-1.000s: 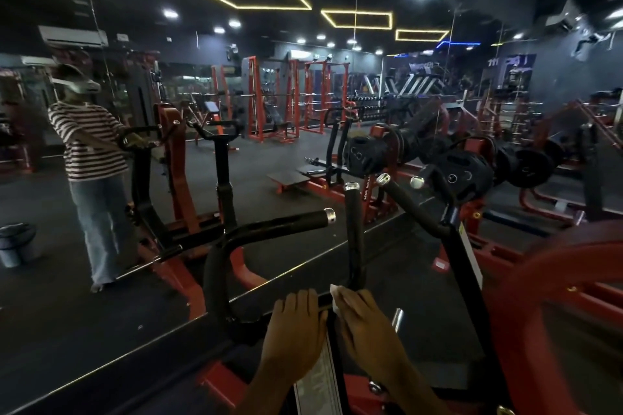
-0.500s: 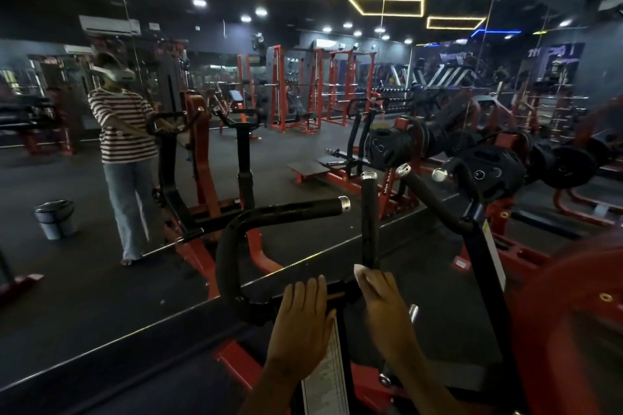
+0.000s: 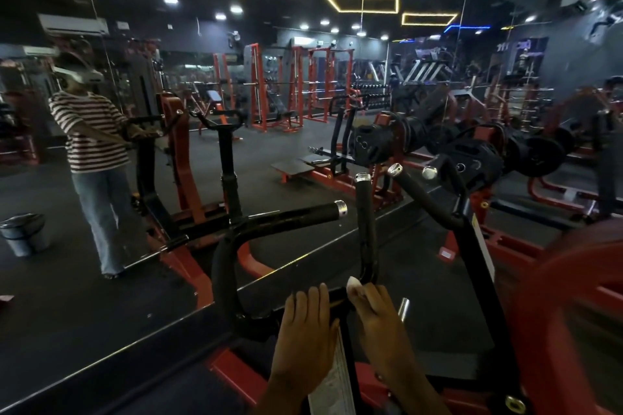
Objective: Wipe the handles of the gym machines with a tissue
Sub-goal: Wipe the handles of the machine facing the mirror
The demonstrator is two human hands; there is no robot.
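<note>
A black padded handle [image 3: 290, 219] of a red gym machine curves up from a crossbar in front of me; an upright handle [image 3: 365, 222] with a chrome cap stands to its right. My left hand [image 3: 305, 330] rests on the crossbar with its fingers laid over it. At the base of the upright handle my right hand [image 3: 377, 313] holds a white tissue [image 3: 353, 286] against the bar, a corner of it showing above the fingers. A third handle [image 3: 421, 195] slants away at the right.
A wall mirror ahead reflects the gym floor, red racks and me in a striped shirt [image 3: 91, 131]. Black weight plates [image 3: 472, 158] hang at the right. A large red frame part [image 3: 580, 296] is close at the right. A grey bin [image 3: 23, 232] shows at left.
The view has shifted slightly; both hands stay on the crossbar, with the right hand and tissue staying at the base of the upright handle.
</note>
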